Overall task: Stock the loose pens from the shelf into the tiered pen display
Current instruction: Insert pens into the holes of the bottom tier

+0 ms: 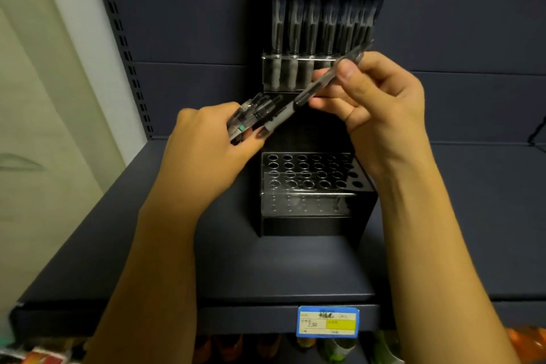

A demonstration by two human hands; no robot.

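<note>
Open holes on the display's front tier [310,177]; upright pens [325,8] crowding the back tier.

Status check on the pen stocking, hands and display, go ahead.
Left hand grips bundle of pens. Right hand pinches single pen, tilted above tiered display. Front-tier holes empty, nothing blocking.

Two hands over a tiered pen display [310,183]

Left hand [206,139] gripping a bundle of pens [251,115]; right hand [375,97] pinching a single pen [319,88], tilted, tip toward the bundle. Empty holes just below both hands; upright pens [325,8] above them.
</note>
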